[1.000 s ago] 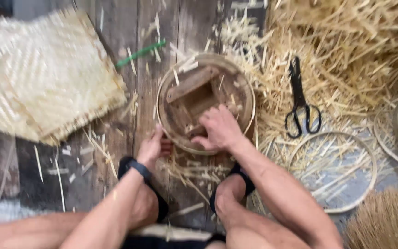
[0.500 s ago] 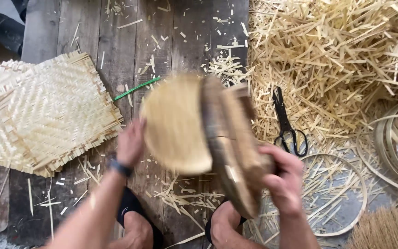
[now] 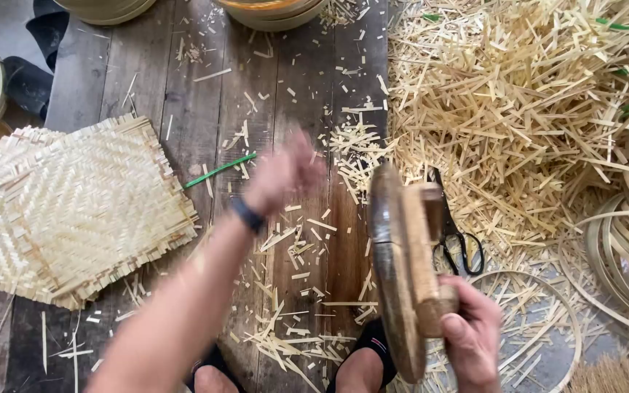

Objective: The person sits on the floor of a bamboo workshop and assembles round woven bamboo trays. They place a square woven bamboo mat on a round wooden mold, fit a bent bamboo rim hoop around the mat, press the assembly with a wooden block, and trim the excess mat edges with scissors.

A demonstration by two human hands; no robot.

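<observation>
Your right hand (image 3: 471, 335) is clamped on the wooden block at the back of the round wooden mould (image 3: 402, 269), which now stands on edge over the plank floor (image 3: 147, 87); a second ago it lay flat there under both hands. Your left hand (image 3: 285, 175) has let go and is blurred left of the mould, fingers apart, holding nothing. Scissors (image 3: 456, 233) lie just right of the mould, woven mats (image 3: 74, 211) well left.

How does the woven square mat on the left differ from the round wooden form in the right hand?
The woven square mat lies flat on the planks, untouched; the round wooden form stands on edge, gripped by the right hand. The mat is pale, with frayed edges; the form is darker, solid and smooth-rimmed.
</observation>
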